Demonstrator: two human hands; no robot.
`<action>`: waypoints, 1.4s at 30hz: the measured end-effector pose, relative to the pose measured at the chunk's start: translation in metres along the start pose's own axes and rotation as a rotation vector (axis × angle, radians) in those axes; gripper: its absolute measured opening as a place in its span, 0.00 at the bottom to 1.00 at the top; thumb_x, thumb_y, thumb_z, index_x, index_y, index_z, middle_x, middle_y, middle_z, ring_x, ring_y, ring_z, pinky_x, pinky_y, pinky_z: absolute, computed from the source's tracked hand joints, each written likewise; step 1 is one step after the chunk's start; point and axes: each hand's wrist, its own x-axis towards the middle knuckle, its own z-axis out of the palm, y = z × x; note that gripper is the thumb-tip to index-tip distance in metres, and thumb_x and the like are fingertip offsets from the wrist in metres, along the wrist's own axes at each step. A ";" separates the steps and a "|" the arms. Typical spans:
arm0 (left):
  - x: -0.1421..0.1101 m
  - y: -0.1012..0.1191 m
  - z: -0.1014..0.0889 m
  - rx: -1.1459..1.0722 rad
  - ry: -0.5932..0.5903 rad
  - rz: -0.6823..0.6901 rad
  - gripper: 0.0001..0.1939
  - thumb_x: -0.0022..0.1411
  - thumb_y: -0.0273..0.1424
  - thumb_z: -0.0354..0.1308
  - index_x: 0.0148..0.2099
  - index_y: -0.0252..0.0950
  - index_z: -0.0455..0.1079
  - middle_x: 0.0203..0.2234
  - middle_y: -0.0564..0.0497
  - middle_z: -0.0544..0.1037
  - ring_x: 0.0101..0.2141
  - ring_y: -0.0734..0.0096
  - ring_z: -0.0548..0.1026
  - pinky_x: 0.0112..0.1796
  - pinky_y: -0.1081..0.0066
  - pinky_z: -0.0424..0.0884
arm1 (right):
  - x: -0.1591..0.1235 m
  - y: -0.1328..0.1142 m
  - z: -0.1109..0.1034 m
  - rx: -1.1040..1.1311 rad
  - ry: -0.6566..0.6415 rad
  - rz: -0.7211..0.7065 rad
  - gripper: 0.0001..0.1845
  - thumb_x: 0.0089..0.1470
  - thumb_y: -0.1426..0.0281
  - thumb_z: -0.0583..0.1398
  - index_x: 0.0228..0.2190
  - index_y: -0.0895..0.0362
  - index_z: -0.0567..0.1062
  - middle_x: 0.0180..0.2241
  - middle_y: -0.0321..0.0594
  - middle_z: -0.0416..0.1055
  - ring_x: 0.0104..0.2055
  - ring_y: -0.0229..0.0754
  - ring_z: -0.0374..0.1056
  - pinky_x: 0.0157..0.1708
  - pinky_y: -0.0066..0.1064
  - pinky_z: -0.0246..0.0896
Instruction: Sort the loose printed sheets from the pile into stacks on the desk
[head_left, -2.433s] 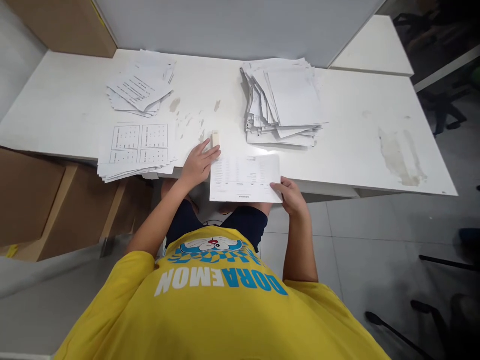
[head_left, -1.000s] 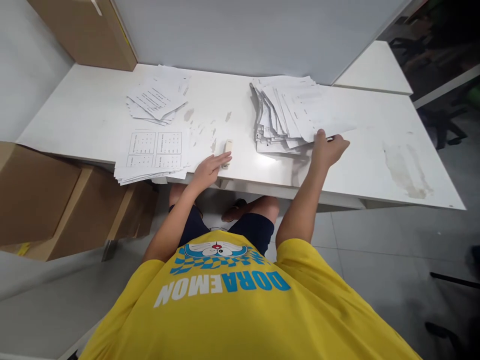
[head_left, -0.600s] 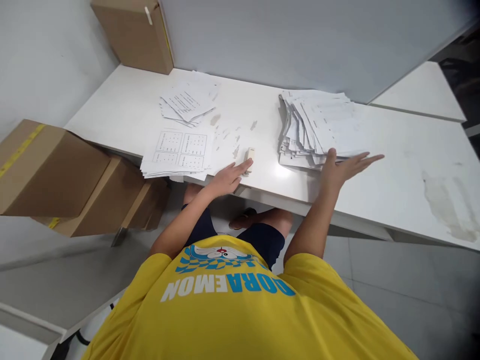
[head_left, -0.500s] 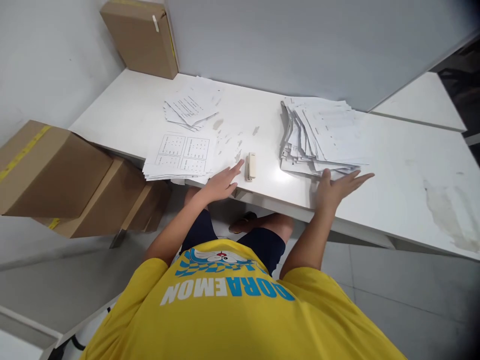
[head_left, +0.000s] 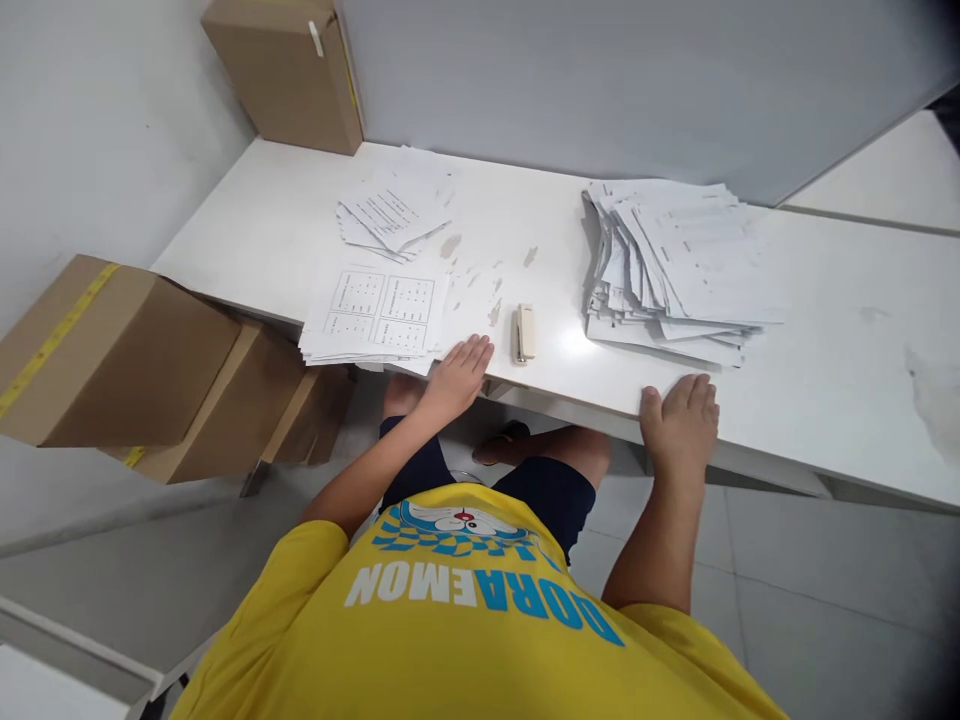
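The left grip [head_left: 459,378] lies flat at the front edge of the counter [head_left: 840,320], just beside the printed sheets [head_left: 382,315], unclenched and holding nothing. The right grip [head_left: 681,425], likewise unclenched and bare, rests on that edge near the tall stack [head_left: 690,260]. The stapler [head_left: 526,332] sits between the 2 grips, touching neither. 1 box [head_left: 289,90] stands in the counter's far corner.

The counter [head_left: 832,345] is finished in smooth, glossy white, broken by dull patches [head_left: 450,246]. Matt paper is seen in the pile [head_left: 697,250] at two o'clock, plastic and metal in the stapler [head_left: 526,330] near centre, matt cardboard in the boxes [head_left: 135,365] at nine, cloth in the shirt [head_left: 450,655] at six.
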 end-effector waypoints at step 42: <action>-0.183 -0.013 0.050 -0.345 0.669 -0.581 0.18 0.68 0.24 0.44 0.47 0.39 0.75 0.45 0.47 0.81 0.51 0.62 0.77 0.52 0.55 0.75 | -0.034 -0.267 0.063 0.247 -0.174 -0.905 0.26 0.55 0.77 0.55 0.56 0.60 0.69 0.55 0.50 0.72 0.53 0.53 0.66 0.50 0.43 0.61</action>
